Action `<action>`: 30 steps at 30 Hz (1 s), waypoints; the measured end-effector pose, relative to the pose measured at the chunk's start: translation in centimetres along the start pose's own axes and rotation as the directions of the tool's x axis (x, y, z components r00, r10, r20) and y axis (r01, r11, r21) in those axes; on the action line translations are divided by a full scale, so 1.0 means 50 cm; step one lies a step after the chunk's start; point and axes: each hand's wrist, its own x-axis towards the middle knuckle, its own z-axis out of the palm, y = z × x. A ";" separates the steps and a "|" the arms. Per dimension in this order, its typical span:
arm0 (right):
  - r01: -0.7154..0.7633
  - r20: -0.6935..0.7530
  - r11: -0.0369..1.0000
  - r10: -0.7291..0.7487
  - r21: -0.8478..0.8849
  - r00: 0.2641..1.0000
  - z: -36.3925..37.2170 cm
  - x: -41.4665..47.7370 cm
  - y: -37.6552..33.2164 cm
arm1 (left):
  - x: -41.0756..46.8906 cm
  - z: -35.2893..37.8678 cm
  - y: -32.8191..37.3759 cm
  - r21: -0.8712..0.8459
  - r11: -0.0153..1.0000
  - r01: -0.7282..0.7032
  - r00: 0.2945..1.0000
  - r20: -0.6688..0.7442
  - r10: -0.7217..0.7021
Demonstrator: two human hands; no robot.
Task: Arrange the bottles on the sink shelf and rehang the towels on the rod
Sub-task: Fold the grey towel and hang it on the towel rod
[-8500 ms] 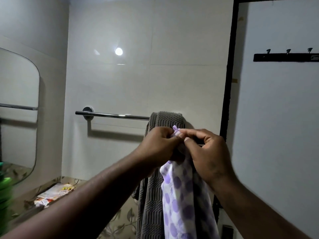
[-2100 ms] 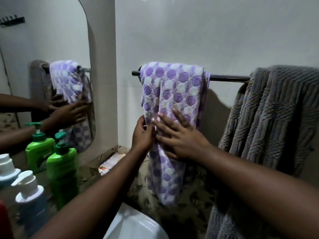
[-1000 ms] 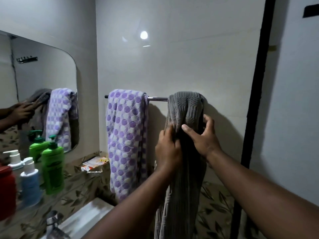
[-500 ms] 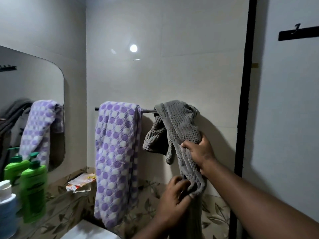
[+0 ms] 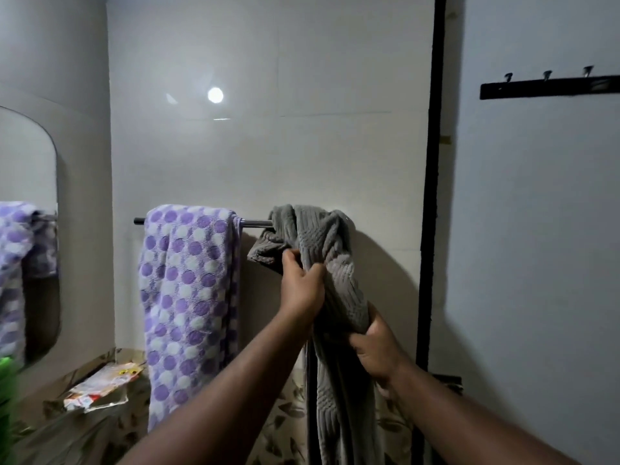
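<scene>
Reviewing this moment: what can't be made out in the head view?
- Right end of the rod: hidden under the bunched grey towel.
- Green bottle: blurred, cut off by the left edge.
- Packet print on the shelf: too small to read.
- Grey towel's lower end: cut off by the bottom edge.

On the rod (image 5: 256, 223) only a short bare stretch shows, between the purple dotted towel (image 5: 189, 297) and the bunched grey towel (image 5: 327, 263); my fingers could slip in there. Left of the dotted towel just the rod's tip sticks out, close to the corner wall and the mirror (image 5: 28, 229). The grey towel crowds the rod's right end, and the black door frame (image 5: 431, 196) stands near beyond it. My left hand (image 5: 302, 286) and right hand (image 5: 375, 350) both grip the grey cloth. Above the rod the tiled wall (image 5: 268, 146) is open. Below left, a crumpled packet (image 5: 100, 385) lies on the ledge (image 5: 67, 427).
</scene>
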 end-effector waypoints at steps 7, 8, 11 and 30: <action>-0.071 0.036 0.943 0.063 0.324 0.997 -0.016 0.005 -0.087 | -0.111 0.004 -0.106 -0.036 0.999 0.018 0.983 0.183 -0.011; 0.006 -0.068 0.974 0.010 0.228 0.998 -0.014 0.013 -0.088 | -0.126 0.004 -0.115 -0.024 0.999 0.021 0.975 0.221 -0.015; 0.131 -0.216 0.991 -0.134 -0.026 0.967 -0.015 0.031 -0.093 | -0.146 -0.003 -0.111 0.050 0.994 0.092 0.933 0.344 -0.104; 0.185 0.029 0.942 -0.185 -0.281 0.982 -0.017 0.044 -0.240 | -0.048 -0.034 0.070 0.567 0.552 -0.612 0.790 0.477 0.386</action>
